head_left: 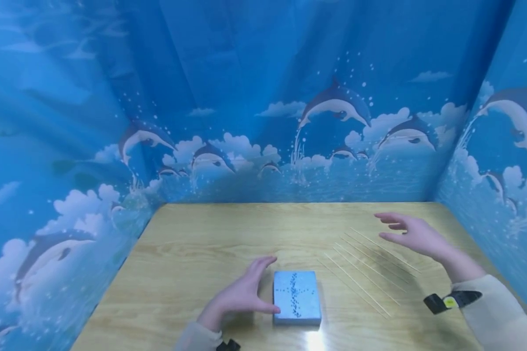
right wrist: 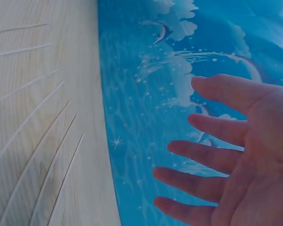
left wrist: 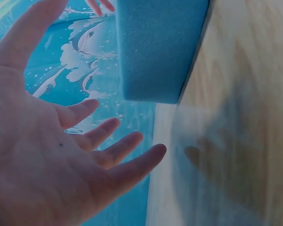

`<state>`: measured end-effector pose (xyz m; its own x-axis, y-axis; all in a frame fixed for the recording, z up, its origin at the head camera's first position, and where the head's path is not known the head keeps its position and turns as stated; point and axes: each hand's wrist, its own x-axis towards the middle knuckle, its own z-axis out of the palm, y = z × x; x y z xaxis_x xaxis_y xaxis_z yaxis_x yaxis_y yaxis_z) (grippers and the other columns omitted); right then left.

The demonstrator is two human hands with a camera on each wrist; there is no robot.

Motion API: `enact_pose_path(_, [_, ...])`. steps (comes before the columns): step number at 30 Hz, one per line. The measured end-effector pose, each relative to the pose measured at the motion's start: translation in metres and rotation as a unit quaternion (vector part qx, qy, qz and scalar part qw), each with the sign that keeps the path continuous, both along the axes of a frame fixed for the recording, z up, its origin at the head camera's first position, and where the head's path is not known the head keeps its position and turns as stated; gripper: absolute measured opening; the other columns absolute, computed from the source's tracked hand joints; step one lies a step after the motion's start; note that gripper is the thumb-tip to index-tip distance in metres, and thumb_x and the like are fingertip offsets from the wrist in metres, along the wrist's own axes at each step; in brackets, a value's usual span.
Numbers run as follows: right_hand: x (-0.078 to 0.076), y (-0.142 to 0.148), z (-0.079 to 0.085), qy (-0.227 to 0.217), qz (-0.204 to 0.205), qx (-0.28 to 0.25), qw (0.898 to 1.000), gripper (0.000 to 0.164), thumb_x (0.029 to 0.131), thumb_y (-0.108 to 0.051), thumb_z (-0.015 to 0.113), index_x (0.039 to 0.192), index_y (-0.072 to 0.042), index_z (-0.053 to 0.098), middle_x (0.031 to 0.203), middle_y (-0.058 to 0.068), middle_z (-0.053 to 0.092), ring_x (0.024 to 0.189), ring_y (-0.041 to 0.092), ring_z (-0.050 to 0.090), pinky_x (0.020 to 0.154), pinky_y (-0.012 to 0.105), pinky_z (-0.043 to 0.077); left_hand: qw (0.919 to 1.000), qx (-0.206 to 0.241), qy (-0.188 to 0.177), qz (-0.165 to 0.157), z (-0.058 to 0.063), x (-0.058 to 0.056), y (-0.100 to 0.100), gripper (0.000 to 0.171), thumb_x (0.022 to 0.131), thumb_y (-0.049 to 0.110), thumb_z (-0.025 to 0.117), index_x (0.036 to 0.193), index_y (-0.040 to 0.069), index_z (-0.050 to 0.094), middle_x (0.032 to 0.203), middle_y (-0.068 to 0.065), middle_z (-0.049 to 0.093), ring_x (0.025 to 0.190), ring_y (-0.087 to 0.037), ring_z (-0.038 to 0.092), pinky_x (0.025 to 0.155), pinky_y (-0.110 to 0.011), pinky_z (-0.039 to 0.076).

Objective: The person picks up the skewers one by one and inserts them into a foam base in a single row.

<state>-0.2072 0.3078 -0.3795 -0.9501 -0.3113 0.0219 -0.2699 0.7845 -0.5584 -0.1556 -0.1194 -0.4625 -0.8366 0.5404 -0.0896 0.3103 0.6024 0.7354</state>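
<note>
A square light-blue foam block [head_left: 307, 297] lies on the wooden table, its top marked with dark dots, dense along a line down the middle. Just left of it is my left hand [head_left: 241, 293], fingers spread and thumb tip right at the block's side. In the left wrist view that hand [left wrist: 52, 141] has its palm bare, with the block's plain side [left wrist: 155, 52] beyond the fingers. Several thin pale sticks [head_left: 357, 280] lie slanted and roughly parallel right of the block. Over their far right end hovers my right hand [head_left: 417, 236], fingers extended and holding nothing.
The wooden tabletop [head_left: 189, 273] meets a blue curtain [head_left: 237, 180] printed with dolphins and clouds along its back, left and right sides. Each wrist wears a dark strap; the right one [head_left: 465, 297] shows a yellow-green spot.
</note>
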Motion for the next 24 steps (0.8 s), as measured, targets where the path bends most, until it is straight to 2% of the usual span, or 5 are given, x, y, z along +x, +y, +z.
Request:
enact_pose_path(6, [-0.013,0.01,0.003,-0.037,0.008,-0.017,0.999,0.061,0.095,-0.027,0.065,0.143,0.005,0.044,0.137,0.037,0.05,0.117,0.052,0.056,0.089,0.057,0.058,0.9997,-0.007,-0.003,-0.023,-0.008,0.0,0.003,0.127,0.059,0.049,0.09,0.158,0.016,0.017,0.162,-0.013,0.021,0.147,-0.035,0.028,0.12,-0.057,0.03])
enact_pose_path(11, [-0.024,0.017,0.001,-0.091,0.023,-0.026,0.995,0.064,0.094,-0.028,0.066,0.142,0.008,0.044,0.135,0.035,0.053,0.119,0.05,0.056,0.09,0.052,0.059,0.9993,-0.025,0.001,-0.028,-0.01,0.001,0.004,0.122,0.06,0.043,0.09,0.156,0.013,0.021,0.16,-0.009,0.029,0.147,-0.03,0.031,0.122,-0.052,0.029])
enact_pose_path(18, [-0.045,0.028,-0.004,-0.227,0.028,-0.043,0.973,0.066,0.096,-0.029,0.064,0.146,0.006,0.039,0.139,0.034,0.05,0.121,0.044,0.057,0.091,0.057,0.058,0.9986,-0.039,0.012,-0.032,-0.01,0.002,0.004,0.113,0.063,0.042,0.089,0.153,0.01,0.028,0.157,-0.005,0.036,0.145,-0.025,0.036,0.123,-0.047,0.03])
enact_pose_path(24, [-0.061,0.026,-0.01,-0.285,0.014,-0.04,0.958,0.065,0.093,-0.025,0.069,0.145,0.004,0.042,0.134,0.029,0.055,0.117,0.034,0.06,0.093,0.056,0.057,0.9988,-0.035,0.014,-0.03,-0.011,0.001,0.004,0.112,0.062,0.041,0.09,0.152,0.011,0.031,0.155,-0.004,0.037,0.144,-0.024,0.037,0.123,-0.046,0.03])
